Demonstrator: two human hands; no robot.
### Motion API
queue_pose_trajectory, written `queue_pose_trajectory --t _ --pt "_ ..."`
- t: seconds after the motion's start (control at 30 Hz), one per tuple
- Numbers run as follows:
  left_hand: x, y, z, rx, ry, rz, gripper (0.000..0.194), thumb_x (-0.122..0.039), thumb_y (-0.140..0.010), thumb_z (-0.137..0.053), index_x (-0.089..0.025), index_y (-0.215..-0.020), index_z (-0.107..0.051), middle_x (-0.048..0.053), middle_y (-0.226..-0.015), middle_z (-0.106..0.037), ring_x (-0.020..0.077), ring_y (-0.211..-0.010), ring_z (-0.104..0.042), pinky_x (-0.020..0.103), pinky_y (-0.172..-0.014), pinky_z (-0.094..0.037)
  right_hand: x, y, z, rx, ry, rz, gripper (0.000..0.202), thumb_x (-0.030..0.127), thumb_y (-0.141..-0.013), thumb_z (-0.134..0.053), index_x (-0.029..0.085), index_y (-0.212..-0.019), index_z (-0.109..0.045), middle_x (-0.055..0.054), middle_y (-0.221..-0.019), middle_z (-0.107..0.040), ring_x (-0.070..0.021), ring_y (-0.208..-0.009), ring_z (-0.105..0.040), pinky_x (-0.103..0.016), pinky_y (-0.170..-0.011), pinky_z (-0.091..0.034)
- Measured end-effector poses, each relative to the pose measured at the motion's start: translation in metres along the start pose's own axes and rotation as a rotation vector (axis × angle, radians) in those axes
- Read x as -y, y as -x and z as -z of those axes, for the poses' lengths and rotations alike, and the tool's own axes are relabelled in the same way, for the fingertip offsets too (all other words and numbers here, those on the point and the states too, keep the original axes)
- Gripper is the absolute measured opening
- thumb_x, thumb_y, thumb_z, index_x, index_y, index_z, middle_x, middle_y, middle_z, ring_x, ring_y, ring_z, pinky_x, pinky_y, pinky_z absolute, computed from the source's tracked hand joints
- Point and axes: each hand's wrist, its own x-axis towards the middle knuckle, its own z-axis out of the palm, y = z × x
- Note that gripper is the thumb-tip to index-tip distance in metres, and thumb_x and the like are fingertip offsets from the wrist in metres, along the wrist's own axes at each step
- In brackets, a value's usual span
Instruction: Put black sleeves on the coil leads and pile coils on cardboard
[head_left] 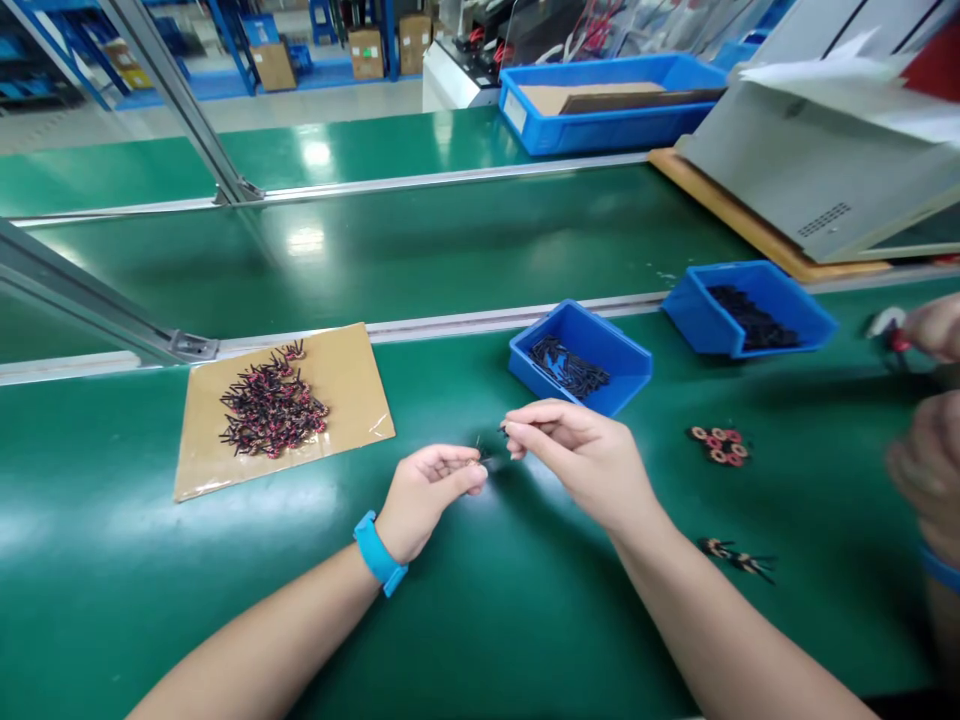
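Note:
My left hand [439,490], with a blue wristband [380,553], pinches a small part with thin wire leads [481,455]; the fingers hide most of it. Just to the right, my right hand [574,450] is closed at the fingertips on a tiny dark piece [504,429], perhaps a short black sleeve. A small gap separates the two hands. Behind my right hand stands a blue bin [630,372] of short black tubes [568,367]. To the left, a pile of small ring coils with black-sleeved leads [274,405] lies on a cardboard sheet [360,385].
Several ring coils [721,446] and a few with black leads [739,558] lie on the green table [480,640] at right. Another blue bin [697,310] holds black pieces. A co-worker's hands [930,450] work at the right edge. A metal post [90,290] rises at left.

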Motion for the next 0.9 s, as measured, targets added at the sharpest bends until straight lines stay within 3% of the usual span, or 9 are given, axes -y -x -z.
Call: queue_pose_trajectory --t 0.3,0.9 --pt "0.0004 0.0004 0.0000 0.009 -0.036 -0.014 0.031 -0.029 -0.053 -0.082 -0.014 -0.076 -0.068 -0.001 -0.061 -0.064 0.0091 -0.057 -0.056 0.026 -0.060 -0.045 -0.0028 0.0005 -0.0019 0.033 0.120 -0.081 0.015 0.026 -0.070 -0.069 0.016 -0.079 -0.064 -0.001 -0.062 -0.066 -0.0111 -0.053 -0.062 -0.021 -0.050 -0.053" --pt "0.0000 0.0008 -0.0008 -0.003 -0.033 -0.025 0.028 -0.024 -0.051 -0.082 -0.015 -0.074 -0.069 -0.001 -0.065 -0.064 0.0086 -0.061 -0.055 0.025 -0.064 -0.045 0.0000 0.0020 -0.0016 0.051 0.155 -0.123 0.011 0.026 -0.070 -0.069 0.016 -0.074 -0.066 0.000 -0.059 -0.065 -0.0098 -0.050 -0.060 -0.021 -0.050 -0.051"
